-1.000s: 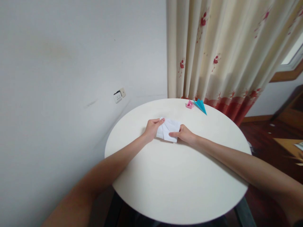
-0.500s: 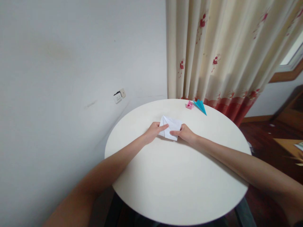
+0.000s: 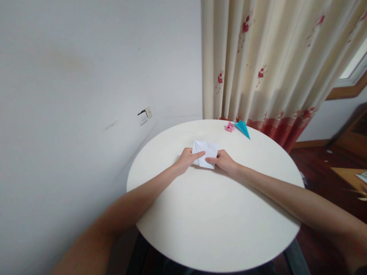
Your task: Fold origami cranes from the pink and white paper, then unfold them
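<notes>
A folded sheet of white paper [image 3: 207,148] is held just over the round white table [image 3: 218,217], with crease lines showing on its left part. My left hand [image 3: 187,159] grips its left edge, thumb lying across the top face and fingers tucked beneath. On the right edge my right hand [image 3: 224,161] pinches the paper the same way, its thumb pointing left. The two thumbs nearly meet near the middle. The fingers under the paper are mostly hidden.
At the table's far edge lie a small pink folded-paper piece [image 3: 229,127] and a blue paper plane [image 3: 242,130]. Behind hangs a cream floral curtain [image 3: 258,49]. A wall with a socket [image 3: 142,118] borders the left side.
The white paper has shifted slightly left and turned a little between my hands. Both hands keep their hold, almost in place. The pink and blue paper pieces have not moved.
</notes>
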`<state>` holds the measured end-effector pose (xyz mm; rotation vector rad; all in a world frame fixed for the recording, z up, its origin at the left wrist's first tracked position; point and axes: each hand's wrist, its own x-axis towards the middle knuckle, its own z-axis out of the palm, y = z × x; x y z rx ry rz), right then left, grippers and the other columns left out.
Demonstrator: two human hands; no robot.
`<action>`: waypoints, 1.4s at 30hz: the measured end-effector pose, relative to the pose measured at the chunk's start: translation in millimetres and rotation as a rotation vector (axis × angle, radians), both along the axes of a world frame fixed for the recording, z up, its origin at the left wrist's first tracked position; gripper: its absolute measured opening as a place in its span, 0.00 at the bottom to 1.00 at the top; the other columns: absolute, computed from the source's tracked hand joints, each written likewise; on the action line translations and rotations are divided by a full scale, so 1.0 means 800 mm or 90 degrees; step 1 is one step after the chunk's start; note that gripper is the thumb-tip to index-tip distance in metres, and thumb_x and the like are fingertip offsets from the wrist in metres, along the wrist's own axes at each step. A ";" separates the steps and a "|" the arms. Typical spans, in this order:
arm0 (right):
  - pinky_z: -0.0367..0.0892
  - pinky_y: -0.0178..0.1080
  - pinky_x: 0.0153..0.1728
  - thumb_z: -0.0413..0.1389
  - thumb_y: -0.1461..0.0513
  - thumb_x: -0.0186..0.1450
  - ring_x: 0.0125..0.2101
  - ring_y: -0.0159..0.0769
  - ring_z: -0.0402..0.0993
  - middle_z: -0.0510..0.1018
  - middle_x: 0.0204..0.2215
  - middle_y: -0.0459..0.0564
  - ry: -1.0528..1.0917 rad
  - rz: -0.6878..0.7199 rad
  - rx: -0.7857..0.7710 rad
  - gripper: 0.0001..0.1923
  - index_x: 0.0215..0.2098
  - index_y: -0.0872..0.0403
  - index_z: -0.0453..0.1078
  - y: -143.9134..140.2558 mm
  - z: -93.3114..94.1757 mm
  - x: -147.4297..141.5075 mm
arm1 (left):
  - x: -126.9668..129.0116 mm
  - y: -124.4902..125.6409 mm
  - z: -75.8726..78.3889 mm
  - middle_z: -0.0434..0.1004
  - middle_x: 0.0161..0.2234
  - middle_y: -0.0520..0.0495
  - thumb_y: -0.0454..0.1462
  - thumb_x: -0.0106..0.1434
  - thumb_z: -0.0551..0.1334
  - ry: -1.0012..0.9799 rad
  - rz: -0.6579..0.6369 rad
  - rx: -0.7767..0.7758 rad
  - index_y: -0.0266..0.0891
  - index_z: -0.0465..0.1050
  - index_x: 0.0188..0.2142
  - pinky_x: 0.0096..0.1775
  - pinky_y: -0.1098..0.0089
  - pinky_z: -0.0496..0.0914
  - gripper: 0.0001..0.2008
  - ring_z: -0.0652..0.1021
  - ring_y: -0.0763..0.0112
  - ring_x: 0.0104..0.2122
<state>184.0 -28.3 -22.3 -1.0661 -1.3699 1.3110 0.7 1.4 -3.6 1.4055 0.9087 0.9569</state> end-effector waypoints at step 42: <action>0.63 0.35 0.27 0.64 0.56 0.50 0.26 0.33 0.69 0.79 0.29 0.53 -0.014 -0.023 0.044 0.19 0.34 0.62 0.76 0.004 0.003 0.004 | 0.001 0.000 -0.002 0.81 0.39 0.37 0.46 0.48 0.72 0.030 -0.033 0.000 0.30 0.78 0.39 0.39 0.64 0.72 0.24 0.79 0.60 0.36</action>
